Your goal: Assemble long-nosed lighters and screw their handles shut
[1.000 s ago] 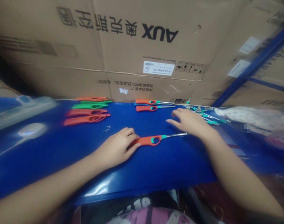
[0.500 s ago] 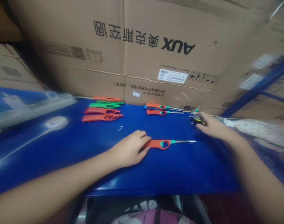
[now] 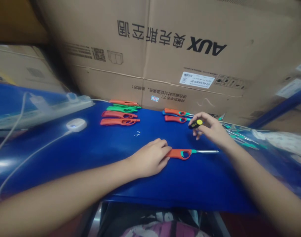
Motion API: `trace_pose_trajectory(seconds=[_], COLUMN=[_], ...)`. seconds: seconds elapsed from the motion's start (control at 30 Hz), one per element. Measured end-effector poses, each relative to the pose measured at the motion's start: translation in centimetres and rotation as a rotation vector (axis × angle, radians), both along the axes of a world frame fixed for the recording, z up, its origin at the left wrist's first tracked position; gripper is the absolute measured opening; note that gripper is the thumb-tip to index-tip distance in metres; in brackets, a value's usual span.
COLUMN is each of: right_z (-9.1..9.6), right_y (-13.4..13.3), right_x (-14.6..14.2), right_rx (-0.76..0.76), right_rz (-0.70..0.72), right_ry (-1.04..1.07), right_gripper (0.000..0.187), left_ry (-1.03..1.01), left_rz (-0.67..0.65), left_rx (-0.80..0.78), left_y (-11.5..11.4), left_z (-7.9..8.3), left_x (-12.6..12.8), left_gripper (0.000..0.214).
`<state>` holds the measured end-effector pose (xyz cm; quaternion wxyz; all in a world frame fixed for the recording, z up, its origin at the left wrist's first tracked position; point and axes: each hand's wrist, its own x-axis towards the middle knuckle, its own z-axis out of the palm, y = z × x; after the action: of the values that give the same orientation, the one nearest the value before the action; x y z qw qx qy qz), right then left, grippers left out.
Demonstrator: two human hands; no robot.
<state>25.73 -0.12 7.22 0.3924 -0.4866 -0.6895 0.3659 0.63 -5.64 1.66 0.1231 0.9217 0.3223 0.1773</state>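
My left hand [image 3: 150,158] rests curled on the handle end of an orange long-nosed lighter [image 3: 183,153] with a teal trigger and a metal tube pointing right, lying on the blue table [image 3: 91,154]. Just behind the lighter, my right hand [image 3: 209,129] is raised, pinching a small black and yellow screwdriver [image 3: 196,123] between its fingers.
Orange and green lighter shells [image 3: 119,113] lie in a row at the back left. Two assembled orange lighters [image 3: 176,116] lie at the back centre. Loose metal and teal parts [image 3: 235,135] sit at the right. A white puck [image 3: 76,124] with a cable, a power strip [image 3: 41,107] and a big cardboard box [image 3: 180,56] surround them.
My right hand reached to the parts at the right, picked up the black and yellow screwdriver and brought it back left over the lighter. My left hand stayed on the handle.
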Motion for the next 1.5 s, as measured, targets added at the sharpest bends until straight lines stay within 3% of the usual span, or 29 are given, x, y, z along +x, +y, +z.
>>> trace_pose_trajectory(seconds=[0.17, 0.33, 0.5, 0.73, 0.9, 1.5], right_z=[0.1, -0.4, -0.7, -1.3, -1.5, -1.9], right_y=[-1.0, -1.7, -2.3, -2.6, -2.6, -2.2], right_x=[-5.0, -8.8, -10.7, -11.8, -12.1, -11.9], right_rx=[-0.076, -0.068, -0.025, -0.041, -0.011, 0.013], right_rz=[0.074, 0.212, 0.278, 0.344, 0.384, 0.35], right_ry=[0.321, 0.298, 0.24, 0.213, 0.196, 0.169], right_gripper=[0.023, 0.025, 0.026, 0.024, 0.021, 0.02], left_ry=[0.012, 0.025, 0.014, -0.03, -0.045, -0.043], left_rz=[-0.007, -0.003, -0.019, -0.028, -0.049, -0.056], left_rx=[0.018, 0.057, 0.125, 0.192, 0.129, 0.117], left_y=[-0.3, -0.4, -0.1, -0.2, -0.2, 0.0], left_z=[0.0, -0.3, -0.7, -0.9, -0.7, -0.8], left_x=[0.1, 0.1, 0.1, 0.1, 0.1, 0.0], left_gripper=[0.033, 0.034, 0.029, 0.031, 0.035, 0.032])
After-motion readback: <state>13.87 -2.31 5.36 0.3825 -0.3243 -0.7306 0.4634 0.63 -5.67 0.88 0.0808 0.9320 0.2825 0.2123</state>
